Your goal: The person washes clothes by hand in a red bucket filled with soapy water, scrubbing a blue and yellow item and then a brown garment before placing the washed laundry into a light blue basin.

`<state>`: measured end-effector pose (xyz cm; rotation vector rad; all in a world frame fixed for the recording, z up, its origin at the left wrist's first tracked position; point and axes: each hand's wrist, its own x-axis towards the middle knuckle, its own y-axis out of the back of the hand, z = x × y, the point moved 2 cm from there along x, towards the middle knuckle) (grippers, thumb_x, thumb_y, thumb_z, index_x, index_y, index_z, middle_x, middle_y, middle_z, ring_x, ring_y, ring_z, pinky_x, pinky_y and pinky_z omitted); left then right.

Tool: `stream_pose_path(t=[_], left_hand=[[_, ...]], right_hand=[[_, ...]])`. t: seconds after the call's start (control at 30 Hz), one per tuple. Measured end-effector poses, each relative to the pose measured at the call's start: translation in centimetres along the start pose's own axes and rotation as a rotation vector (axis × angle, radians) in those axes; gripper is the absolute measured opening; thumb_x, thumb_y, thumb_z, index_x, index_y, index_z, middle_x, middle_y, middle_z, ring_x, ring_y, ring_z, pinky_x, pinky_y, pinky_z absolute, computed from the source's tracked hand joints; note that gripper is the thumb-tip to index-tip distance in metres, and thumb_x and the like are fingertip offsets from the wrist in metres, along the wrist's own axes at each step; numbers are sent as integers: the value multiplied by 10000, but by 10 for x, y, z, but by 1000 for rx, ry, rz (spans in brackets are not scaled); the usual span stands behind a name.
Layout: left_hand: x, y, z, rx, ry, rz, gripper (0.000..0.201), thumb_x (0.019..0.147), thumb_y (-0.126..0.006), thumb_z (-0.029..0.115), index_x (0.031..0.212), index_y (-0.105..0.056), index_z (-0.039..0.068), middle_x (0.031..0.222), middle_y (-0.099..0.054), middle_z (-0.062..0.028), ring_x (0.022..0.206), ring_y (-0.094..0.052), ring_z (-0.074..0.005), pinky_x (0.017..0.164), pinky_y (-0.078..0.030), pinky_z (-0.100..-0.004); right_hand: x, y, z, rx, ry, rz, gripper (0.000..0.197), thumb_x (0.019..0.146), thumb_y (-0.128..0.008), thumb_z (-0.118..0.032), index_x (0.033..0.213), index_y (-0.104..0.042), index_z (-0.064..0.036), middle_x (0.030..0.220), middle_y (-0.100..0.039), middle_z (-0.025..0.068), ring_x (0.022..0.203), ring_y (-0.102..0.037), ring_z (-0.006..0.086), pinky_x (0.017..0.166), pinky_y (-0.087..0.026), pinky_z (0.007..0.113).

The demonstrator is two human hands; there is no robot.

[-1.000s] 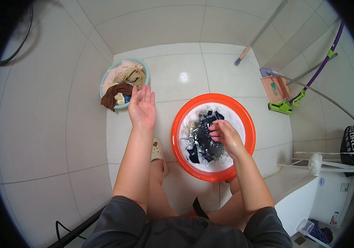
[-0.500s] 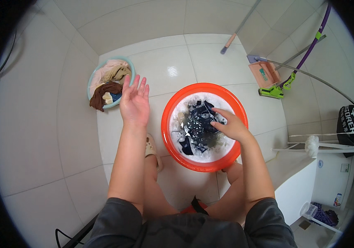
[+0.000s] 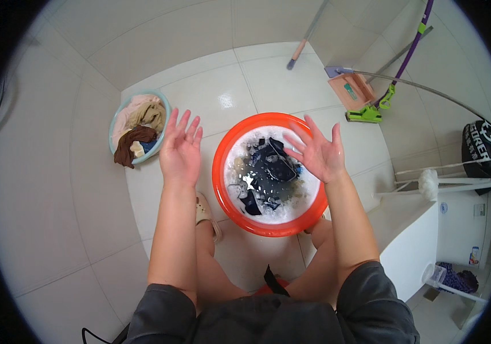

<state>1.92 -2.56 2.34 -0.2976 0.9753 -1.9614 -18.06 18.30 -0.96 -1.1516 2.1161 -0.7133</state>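
Observation:
An orange basin (image 3: 220,198) sits on the floor in front of me, holding sudsy water (image 3: 300,209). Dark navy clothing (image 3: 277,166) lies soaking in it, partly under foam and murky water. My right hand (image 3: 323,155) is held above the basin's right side, palm up, its fingers spread and nothing in it. To the left of the basin, my left hand (image 3: 180,150) is raised palm up with its fingers apart, also holding nothing. It is nearest to a light blue basin (image 3: 114,117) piled with pink, tan and brown clothes (image 3: 138,129).
A green and purple mop (image 3: 364,114), a pink dustpan (image 3: 351,90) and a long-handled brush (image 3: 292,62) lean at the back right. A white ledge (image 3: 409,229) and a black bag (image 3: 480,149) are at the right. Tiled walls (image 3: 45,172) enclose the left side.
My right hand has lifted from over the dark clothing and turned palm up, fingers spreading. My left hand stays raised and open. The whole view has shifted slightly.

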Motion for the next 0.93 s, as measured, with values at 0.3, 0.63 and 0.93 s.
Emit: stream_pose_path(t=[0.3,0.63,0.93], left_hand=[[-22,-2,-1,123,-8,-78,542,830,-468,122,1338,-299,38,1328,-356,-148,1166,-412,-248,967,-344,-347],[-91,-19,-27,553,17,-319,549,781,-515,71,1307,-362,34,1334,-352,-121,1143,-433,-213,966,-337,-332],[-158,-95,-22,589,42,-512,553,788,-524,86,1316,-360,62,1334,-352,-113,1114,-455,-213,947,-357,-321]], right_hand=[[-22,-2,-16,53,-7,-269,645,860,-399,-534,1362,-286,-146,1424,-259,97,1288,-270,300,1009,-272,486],[-78,-47,-13,-1445,433,128,573,763,-625,-134,1293,-408,-114,1236,-484,156,1092,-505,273,905,-419,353],[-214,-27,-80,-1540,561,234,622,793,-625,-214,1336,-335,-126,1299,-411,172,1210,-392,312,1003,-331,379]])
